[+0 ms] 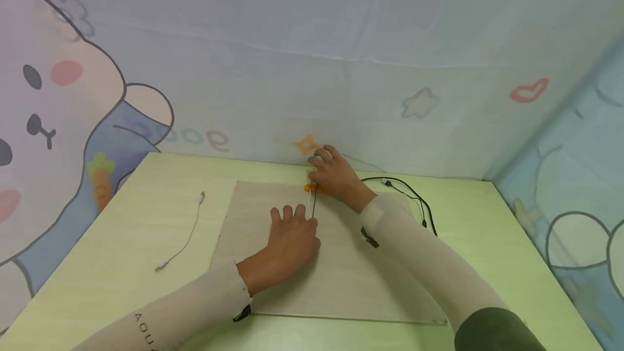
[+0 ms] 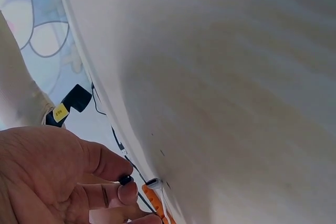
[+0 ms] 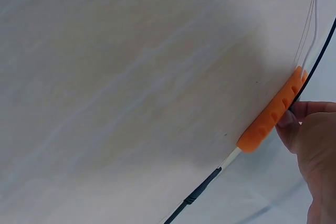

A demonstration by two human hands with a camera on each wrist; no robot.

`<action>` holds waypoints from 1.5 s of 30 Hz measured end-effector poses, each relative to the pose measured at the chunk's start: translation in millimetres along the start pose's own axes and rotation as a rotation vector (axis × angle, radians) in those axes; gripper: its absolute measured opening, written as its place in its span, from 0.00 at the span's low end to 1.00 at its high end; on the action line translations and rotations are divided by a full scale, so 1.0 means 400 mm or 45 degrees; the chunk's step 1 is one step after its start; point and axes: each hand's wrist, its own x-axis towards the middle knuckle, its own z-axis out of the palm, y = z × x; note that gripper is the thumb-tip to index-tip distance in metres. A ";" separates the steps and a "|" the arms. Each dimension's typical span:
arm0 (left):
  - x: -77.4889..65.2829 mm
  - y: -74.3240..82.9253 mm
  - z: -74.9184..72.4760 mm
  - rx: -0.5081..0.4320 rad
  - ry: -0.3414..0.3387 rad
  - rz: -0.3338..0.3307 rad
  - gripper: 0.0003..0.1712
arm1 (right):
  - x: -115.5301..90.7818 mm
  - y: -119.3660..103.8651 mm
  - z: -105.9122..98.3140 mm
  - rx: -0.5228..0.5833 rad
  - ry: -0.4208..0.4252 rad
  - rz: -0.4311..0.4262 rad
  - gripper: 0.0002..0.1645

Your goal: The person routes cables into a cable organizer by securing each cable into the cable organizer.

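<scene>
L hand (image 1: 293, 241) pinches black cable (image 1: 314, 202); R hand (image 1: 336, 175) pinches it too, at orange clip (image 3: 269, 116) nr mid of table's (image 1: 112, 242) far edge. Long axis runs btwn hands, pointing at that edge (white cord (image 1: 309, 202) alongside).

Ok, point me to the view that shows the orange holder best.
Right wrist: there the orange holder looks largest and mostly uncovered. The head view shows it small, beside the right hand; the left wrist view shows only part of it, near the bottom edge.
</scene>
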 end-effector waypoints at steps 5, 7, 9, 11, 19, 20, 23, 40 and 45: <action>0.000 -0.002 0.005 0.007 0.010 0.006 0.10 | 0.003 -0.002 -0.001 0.003 -0.019 0.007 0.07; -0.002 -0.002 0.004 0.011 0.012 0.008 0.09 | 0.003 -0.003 -0.005 0.006 -0.035 0.016 0.06; -0.004 -0.001 0.003 0.014 0.009 0.009 0.10 | 0.004 -0.005 -0.010 0.005 -0.052 0.026 0.06; -0.005 0.001 0.004 0.018 0.002 0.012 0.10 | 0.006 -0.006 -0.013 0.005 -0.066 0.034 0.08; -0.004 0.011 0.001 0.053 -0.021 0.031 0.11 | 0.014 -0.008 -0.025 -0.009 -0.120 0.062 0.10; -0.003 0.012 -0.001 0.057 -0.017 0.031 0.11 | 0.015 -0.007 -0.025 -0.008 -0.124 0.067 0.10; 0.004 0.009 0.016 0.071 0.012 0.040 0.11 | 0.015 -0.006 -0.026 -0.005 -0.117 0.072 0.09; 0.006 0.030 0.006 0.102 -0.025 0.022 0.11 | -0.007 0.006 0.007 0.074 -0.025 0.045 0.10; 0.006 0.027 0.013 0.072 0.011 0.020 0.11 | -0.014 0.012 0.008 0.184 0.042 0.063 0.07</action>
